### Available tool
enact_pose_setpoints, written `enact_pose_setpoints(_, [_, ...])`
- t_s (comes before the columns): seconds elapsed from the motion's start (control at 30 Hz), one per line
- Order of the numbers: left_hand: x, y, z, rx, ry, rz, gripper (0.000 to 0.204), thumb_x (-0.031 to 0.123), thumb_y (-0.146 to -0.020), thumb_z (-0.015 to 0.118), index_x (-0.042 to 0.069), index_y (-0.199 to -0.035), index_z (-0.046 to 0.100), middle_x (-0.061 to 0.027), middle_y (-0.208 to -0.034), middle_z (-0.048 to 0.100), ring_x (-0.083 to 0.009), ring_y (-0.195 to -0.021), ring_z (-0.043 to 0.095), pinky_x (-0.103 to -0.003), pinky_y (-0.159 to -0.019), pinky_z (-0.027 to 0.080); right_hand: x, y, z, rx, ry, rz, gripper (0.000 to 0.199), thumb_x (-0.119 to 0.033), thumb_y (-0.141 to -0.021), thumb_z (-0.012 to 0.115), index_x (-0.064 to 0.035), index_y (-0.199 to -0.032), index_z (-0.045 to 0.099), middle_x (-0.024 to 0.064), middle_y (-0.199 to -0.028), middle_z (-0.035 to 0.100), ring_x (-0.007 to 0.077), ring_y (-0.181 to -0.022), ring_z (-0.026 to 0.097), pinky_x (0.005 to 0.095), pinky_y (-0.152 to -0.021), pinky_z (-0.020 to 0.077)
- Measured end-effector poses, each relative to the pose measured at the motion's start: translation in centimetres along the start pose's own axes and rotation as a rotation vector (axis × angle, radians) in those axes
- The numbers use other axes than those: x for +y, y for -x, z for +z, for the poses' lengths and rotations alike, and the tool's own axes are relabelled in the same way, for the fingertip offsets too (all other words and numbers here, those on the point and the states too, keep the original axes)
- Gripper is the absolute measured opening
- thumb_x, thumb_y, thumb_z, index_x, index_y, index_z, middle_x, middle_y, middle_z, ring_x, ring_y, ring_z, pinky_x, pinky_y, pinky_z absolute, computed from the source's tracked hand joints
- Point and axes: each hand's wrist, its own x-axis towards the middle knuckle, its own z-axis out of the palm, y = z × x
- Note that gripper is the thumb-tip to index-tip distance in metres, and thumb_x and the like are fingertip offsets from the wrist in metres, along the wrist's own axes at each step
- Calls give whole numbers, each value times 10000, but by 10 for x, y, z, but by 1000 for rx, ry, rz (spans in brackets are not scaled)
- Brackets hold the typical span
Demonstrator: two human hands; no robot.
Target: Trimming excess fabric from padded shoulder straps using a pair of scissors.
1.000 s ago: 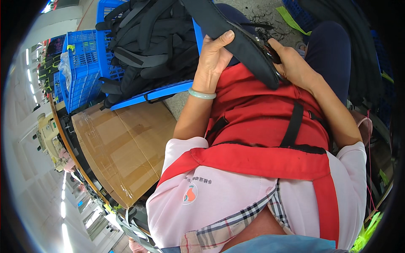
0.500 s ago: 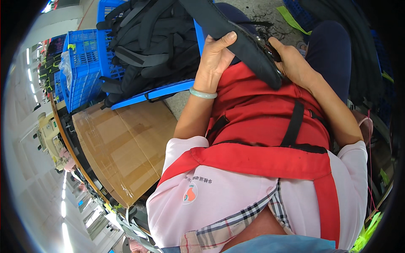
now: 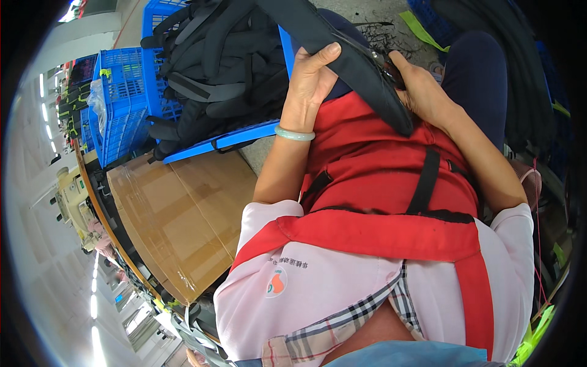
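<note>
A black padded shoulder strap slants down over my lap, its rounded end lying against my red apron. My left hand grips the strap's left edge, thumb on top and fingers hidden underneath. On the strap's other side, my right hand is closed around a dark-handled scissors-like tool with a shiny part, held against the strap's edge. The tool's working end is too small and covered to make out.
A blue plastic crate heaped with black padded straps stands ahead on the left, another blue crate beside it. Nearer lies a cardboard box. Dark thread scraps litter the floor; black material hangs at right.
The strap's rounded end has shifted slightly right and down and shows more of its flat side. Both hands keep their hold, and the right hand has turned a little.
</note>
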Motion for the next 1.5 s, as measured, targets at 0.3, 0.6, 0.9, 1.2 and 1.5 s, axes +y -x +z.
enact_pose_setpoints(0.3, [-4, 1, -6, -17, 19, 5, 254, -34, -809, 686, 68, -1040, 659, -50, -1037, 675, -210, -1012, 632, -392, -956, 482, -10, -3, -4, -67, 19, 62, 343, -165, -865, 626, -5, -1086, 418, 278, -857, 617, 472, -846, 580, 503, -698, 459])
enact_pose_setpoints(0.6, [-6, 1, -5, -20, 12, 21, 248, -34, -815, 679, 70, -1039, 654, -51, -1044, 671, -214, -1012, 631, -395, -956, 483, -10, -5, -5, -58, 37, 34, 323, -153, -862, 628, 4, -1067, 433, 271, -869, 623, 469, -853, 580, 501, -696, 458])
enact_pose_setpoints(0.9, [7, 25, 11, 121, -292, -34, 128, 19, -832, 698, 13, -956, 669, -64, -920, 675, -182, -876, 653, -333, -823, 534, -8, -2, -10, 9, 49, 101, 329, -176, -849, 652, -38, -1063, 445, 238, -891, 645, 442, -850, 601, 485, -696, 476])
enact_pose_setpoints(1.2, [37, 7, -4, -56, -220, 0, 212, -9, -804, 694, 21, -1012, 670, -123, -1009, 671, -217, -938, 644, -355, -869, 512, -7, 0, -14, -28, 71, 41, 310, -193, -858, 644, -54, -1058, 452, 210, -749, 607, 429, -740, 583, 471, -641, 451])
enact_pose_setpoints(1.5, [6, 5, -3, -24, -158, 62, 259, -70, -770, 705, 61, -993, 685, -90, -1004, 687, -196, -967, 633, -343, -908, 492, 8, 8, -14, 52, 125, -91, 365, -186, -852, 633, -39, -1125, 439, 232, -794, 608, 444, -796, 582, 495, -692, 453])
